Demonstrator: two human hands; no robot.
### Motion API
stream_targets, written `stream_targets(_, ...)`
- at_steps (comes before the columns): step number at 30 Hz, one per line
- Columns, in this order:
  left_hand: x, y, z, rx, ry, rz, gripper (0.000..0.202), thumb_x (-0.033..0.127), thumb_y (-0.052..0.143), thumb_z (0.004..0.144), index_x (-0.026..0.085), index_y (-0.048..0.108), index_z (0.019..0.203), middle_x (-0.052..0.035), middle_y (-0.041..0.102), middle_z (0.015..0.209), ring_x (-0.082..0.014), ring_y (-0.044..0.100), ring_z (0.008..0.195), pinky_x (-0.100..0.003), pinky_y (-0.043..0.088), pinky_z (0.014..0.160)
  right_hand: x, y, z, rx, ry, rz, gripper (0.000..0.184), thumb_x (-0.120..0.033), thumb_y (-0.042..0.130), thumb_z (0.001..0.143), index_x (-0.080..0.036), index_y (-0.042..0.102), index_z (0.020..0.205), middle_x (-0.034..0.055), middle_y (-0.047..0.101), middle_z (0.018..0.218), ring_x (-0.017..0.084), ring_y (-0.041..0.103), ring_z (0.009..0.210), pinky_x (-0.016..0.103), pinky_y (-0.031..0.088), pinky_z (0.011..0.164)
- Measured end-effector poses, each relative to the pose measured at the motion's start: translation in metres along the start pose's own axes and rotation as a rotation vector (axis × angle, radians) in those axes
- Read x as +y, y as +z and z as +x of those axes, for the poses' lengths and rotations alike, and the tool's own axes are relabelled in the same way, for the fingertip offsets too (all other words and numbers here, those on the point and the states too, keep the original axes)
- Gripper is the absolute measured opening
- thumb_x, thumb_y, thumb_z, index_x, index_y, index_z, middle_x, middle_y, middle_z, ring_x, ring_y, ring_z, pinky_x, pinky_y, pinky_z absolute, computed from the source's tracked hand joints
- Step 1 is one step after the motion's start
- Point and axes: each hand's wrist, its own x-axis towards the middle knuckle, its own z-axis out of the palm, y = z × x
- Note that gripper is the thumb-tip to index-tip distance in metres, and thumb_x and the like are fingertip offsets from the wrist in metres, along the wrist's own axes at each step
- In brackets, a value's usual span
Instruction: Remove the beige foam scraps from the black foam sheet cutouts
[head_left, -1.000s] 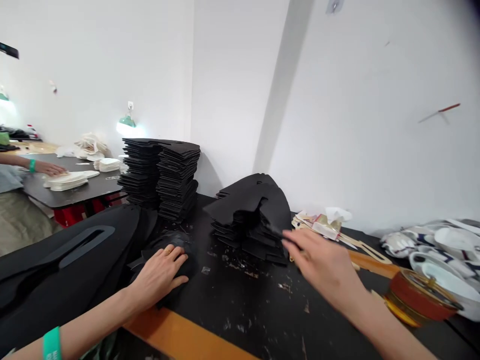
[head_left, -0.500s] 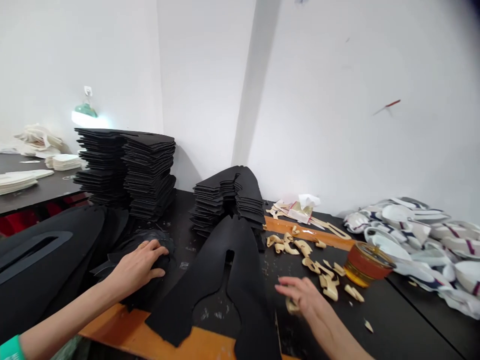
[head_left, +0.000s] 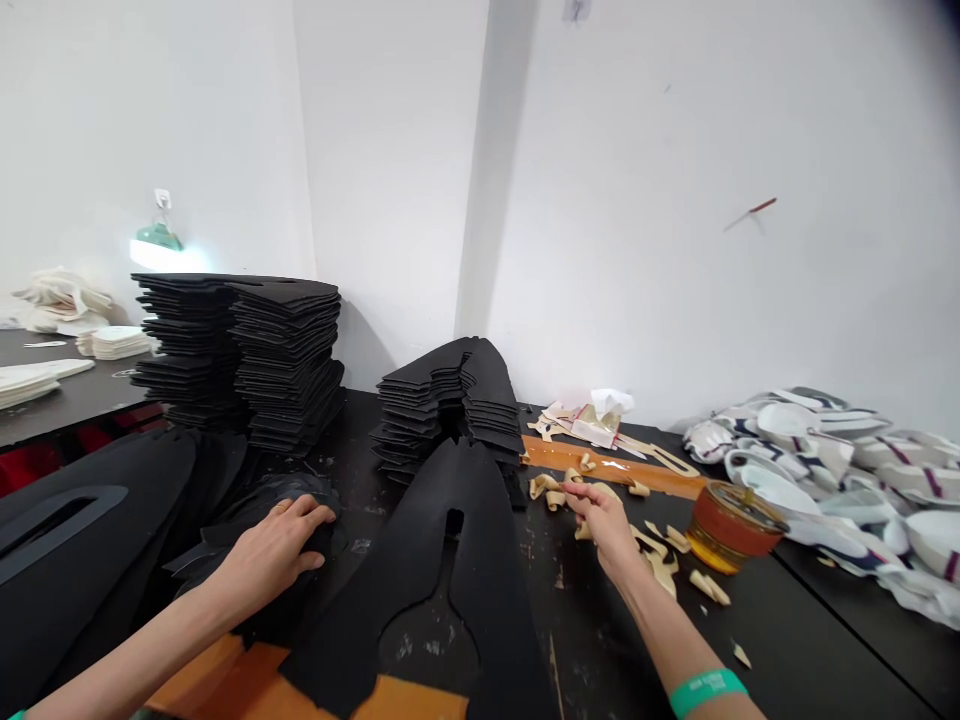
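My left hand (head_left: pixel 274 550) lies flat with fingers spread on a small pile of black cut pieces (head_left: pixel 259 520) at the left. A large black shoe-upper piece (head_left: pixel 442 560) lies flat on the black table (head_left: pixel 787 640) in front of me, reaching back to a short stack of the same pieces (head_left: pixel 450 400). To its right, my right hand (head_left: pixel 604 515) is out among several curled beige scraps (head_left: pixel 652 550), fingers bent over them. Whether the fingers grip a scrap I cannot tell. A green wristband (head_left: pixel 705 690) is on that wrist.
Tall stacks of black pieces (head_left: pixel 240 350) stand at the back left. An orange round tin (head_left: pixel 731 525) sits right of the scraps, with white and navy shoe uppers (head_left: pixel 840 470) heaped beyond. Paper templates and tissue (head_left: pixel 600 425) lie by the wall. A second table (head_left: pixel 52 390) holds white stacks.
The large black piece came off the short stack and now lies flat before me. My right hand moved from it to the beige scraps. The left hand stayed put.
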Motion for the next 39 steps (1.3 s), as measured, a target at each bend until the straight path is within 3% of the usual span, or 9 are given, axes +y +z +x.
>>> stream_targets(8,-0.001,-0.002,0.006,-0.09,-0.013,-0.072,0.04,0.023,0.054,0.075,0.025,0.062,0.114,-0.0065,0.058,0.115,-0.0274,0.058,0.109,-0.038,0.048,0.09,0.004,-0.008,-0.002,-0.077,-0.179,0.063,0.033,-0.027,0.063,0.064,-0.022,0.071,0.095,0.0065,0.064,0.121,0.029,0.047,0.128,0.044,0.045,0.098)
stream_targets(12,-0.003,-0.003,0.009,-0.147,-0.045,-0.073,0.041,0.027,0.056,0.075,0.027,0.062,0.115,-0.0054,0.056,0.119,-0.0273,0.06,0.105,-0.036,0.05,0.083,0.006,-0.009,0.001,-0.005,-0.187,0.187,0.048,-0.048,0.065,0.073,-0.021,0.061,0.113,0.0113,0.059,0.126,0.022,0.066,0.089,0.034,0.054,0.068)
stream_targets(14,-0.003,-0.003,0.01,-0.162,-0.061,-0.07,0.042,0.028,0.056,0.074,0.028,0.062,0.116,-0.0049,0.056,0.121,-0.0269,0.06,0.104,-0.034,0.05,0.079,0.007,-0.012,0.003,0.051,-0.165,0.224,0.056,-0.055,0.066,0.073,-0.021,0.057,0.117,0.0113,0.063,0.119,0.009,0.055,0.054,0.023,0.044,0.045)
stream_targets(17,-0.003,-0.001,0.01,-0.158,-0.057,-0.052,0.041,0.028,0.056,0.075,0.027,0.061,0.116,-0.0051,0.056,0.12,-0.0278,0.057,0.108,-0.034,0.05,0.08,0.001,-0.021,0.006,0.114,-0.121,0.238,0.057,-0.064,0.06,0.077,-0.019,0.062,0.112,0.0082,0.069,0.098,0.004,0.033,0.041,0.019,0.028,0.036)
stream_targets(21,0.001,0.0,0.009,-0.105,-0.016,0.032,0.039,0.026,0.057,0.077,0.024,0.063,0.115,-0.0065,0.057,0.117,-0.0284,0.051,0.113,-0.039,0.046,0.093,-0.013,-0.034,0.004,0.001,-0.066,0.286,0.076,-0.08,0.027,0.083,-0.022,0.071,0.105,0.0076,0.067,0.113,0.015,0.06,0.075,0.026,0.05,0.062)
stream_targets(24,0.005,0.0,0.007,-0.084,-0.006,0.08,0.044,0.023,0.057,0.078,0.021,0.06,0.122,-0.008,0.057,0.119,-0.0287,0.049,0.114,-0.04,0.045,0.097,-0.018,-0.038,0.0,-0.153,0.005,0.417,0.081,-0.083,0.02,0.081,-0.025,0.071,0.108,0.0042,0.061,0.128,0.022,0.053,0.12,0.032,0.045,0.097)
stream_targets(30,0.011,-0.004,0.006,-0.106,-0.032,0.089,0.044,0.018,0.057,0.078,0.021,0.06,0.122,-0.0083,0.056,0.12,-0.0286,0.051,0.114,-0.041,0.048,0.094,-0.015,-0.038,-0.001,-0.105,0.121,0.575,0.065,-0.073,0.036,0.086,-0.021,0.069,0.105,0.0114,0.067,0.119,0.027,0.061,0.111,0.039,0.05,0.092)
stream_targets(34,0.044,-0.018,0.0,0.045,0.016,0.021,0.034,0.022,0.053,0.084,0.023,0.061,0.117,-0.0072,0.057,0.119,-0.0279,0.051,0.112,-0.04,0.049,0.091,-0.014,-0.037,0.001,-0.058,0.084,0.529,0.056,-0.065,0.039,0.09,-0.021,0.069,0.104,0.0098,0.066,0.12,0.022,0.064,0.096,0.031,0.058,0.07)
stream_targets(39,0.137,-0.032,0.006,0.215,0.26,-0.375,0.029,0.027,0.044,0.092,0.028,0.058,0.117,-0.0033,0.056,0.121,-0.0207,0.051,0.114,-0.037,0.044,0.101,-0.022,-0.03,-0.006,-0.158,0.095,0.539,0.055,-0.064,0.043,0.089,-0.019,0.069,0.106,0.011,0.065,0.121,0.017,0.062,0.076,0.022,0.053,0.052)
